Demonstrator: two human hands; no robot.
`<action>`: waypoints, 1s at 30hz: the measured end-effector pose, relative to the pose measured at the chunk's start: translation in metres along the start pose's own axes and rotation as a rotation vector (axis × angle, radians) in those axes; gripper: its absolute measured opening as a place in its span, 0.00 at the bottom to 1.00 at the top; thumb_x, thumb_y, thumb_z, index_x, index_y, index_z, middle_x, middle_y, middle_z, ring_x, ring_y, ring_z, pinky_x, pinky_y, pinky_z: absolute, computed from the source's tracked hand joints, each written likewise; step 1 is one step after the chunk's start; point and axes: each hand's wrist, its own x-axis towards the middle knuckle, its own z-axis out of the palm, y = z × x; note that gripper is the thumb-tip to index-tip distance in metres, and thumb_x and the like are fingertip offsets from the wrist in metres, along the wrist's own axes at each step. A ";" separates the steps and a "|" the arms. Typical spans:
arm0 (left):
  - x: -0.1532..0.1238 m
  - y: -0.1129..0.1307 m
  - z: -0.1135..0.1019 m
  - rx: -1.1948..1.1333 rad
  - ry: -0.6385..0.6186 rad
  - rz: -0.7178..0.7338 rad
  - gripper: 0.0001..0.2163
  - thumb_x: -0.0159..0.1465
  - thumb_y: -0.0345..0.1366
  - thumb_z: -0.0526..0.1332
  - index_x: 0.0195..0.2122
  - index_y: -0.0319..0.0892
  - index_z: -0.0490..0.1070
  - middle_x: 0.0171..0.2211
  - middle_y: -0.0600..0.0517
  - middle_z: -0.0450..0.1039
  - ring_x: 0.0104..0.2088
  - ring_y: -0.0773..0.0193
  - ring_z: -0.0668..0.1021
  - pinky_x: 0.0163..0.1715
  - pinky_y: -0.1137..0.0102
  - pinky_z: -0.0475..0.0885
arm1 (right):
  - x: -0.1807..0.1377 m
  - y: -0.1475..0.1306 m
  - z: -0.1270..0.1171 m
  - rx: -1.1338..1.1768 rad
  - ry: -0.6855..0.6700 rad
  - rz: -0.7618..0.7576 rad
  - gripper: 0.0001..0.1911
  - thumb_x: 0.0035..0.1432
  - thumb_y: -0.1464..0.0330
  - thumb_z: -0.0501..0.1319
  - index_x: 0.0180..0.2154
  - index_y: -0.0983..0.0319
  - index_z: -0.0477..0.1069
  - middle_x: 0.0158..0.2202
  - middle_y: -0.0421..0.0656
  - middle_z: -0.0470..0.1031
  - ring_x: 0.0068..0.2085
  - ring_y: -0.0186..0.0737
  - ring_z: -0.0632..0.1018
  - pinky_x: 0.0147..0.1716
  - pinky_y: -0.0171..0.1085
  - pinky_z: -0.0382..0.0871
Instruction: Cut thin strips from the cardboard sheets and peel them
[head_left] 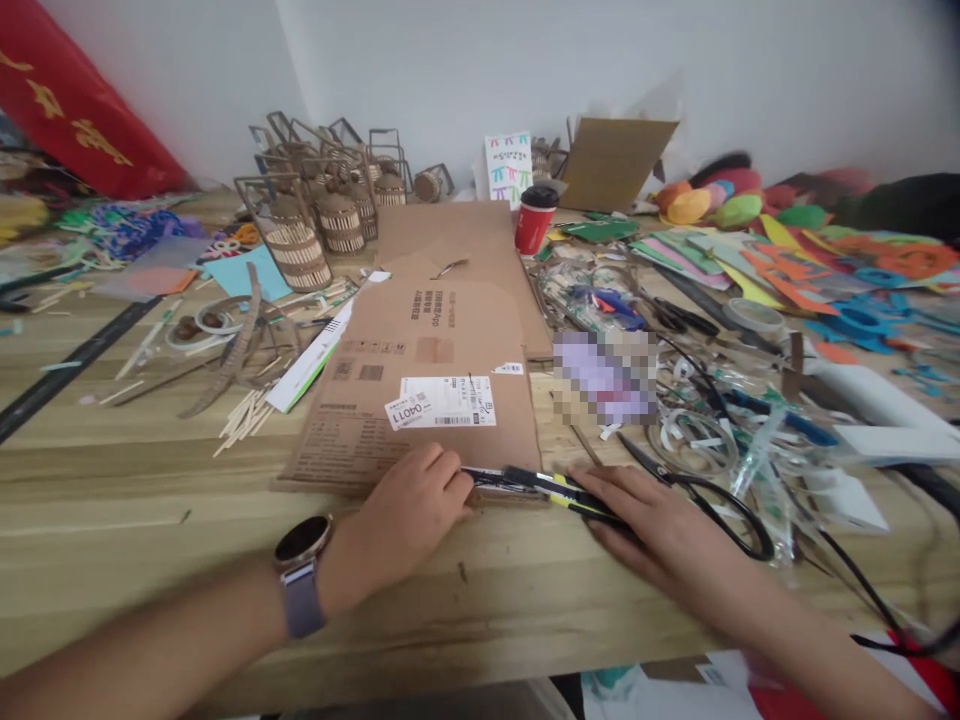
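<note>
At the near edge of a flattened cardboard box (457, 330), my left hand (420, 510) is closed, its fingertips pinched at a thin dark piece (484, 476) too small to name. My right hand (645, 510) is wrapped round a slim black-and-yellow tool (559, 487), which points left toward my left fingers; its exact kind is not clear. The tool's tip meets or overlaps the dark piece above the cardboard. Beside my right wrist, black-handled scissors (727, 510) lie on the table. A white shipping label (450, 402) is stuck on the cardboard.
Small woven baskets (341, 215) with handles stand behind on the left. A lidded red cup (534, 225) is by the cardboard's far right. Thin wooden sticks (251, 415) lie left. Tape rolls (694, 440), wires and coloured sheets (750, 255) clutter the right.
</note>
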 end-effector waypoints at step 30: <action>0.024 -0.005 0.029 -0.048 0.046 0.077 0.13 0.70 0.39 0.54 0.29 0.39 0.68 0.28 0.49 0.70 0.30 0.59 0.71 0.25 0.67 0.63 | -0.024 -0.001 0.006 -0.046 0.020 0.061 0.26 0.64 0.70 0.52 0.63 0.56 0.61 0.51 0.50 0.73 0.50 0.47 0.76 0.47 0.46 0.76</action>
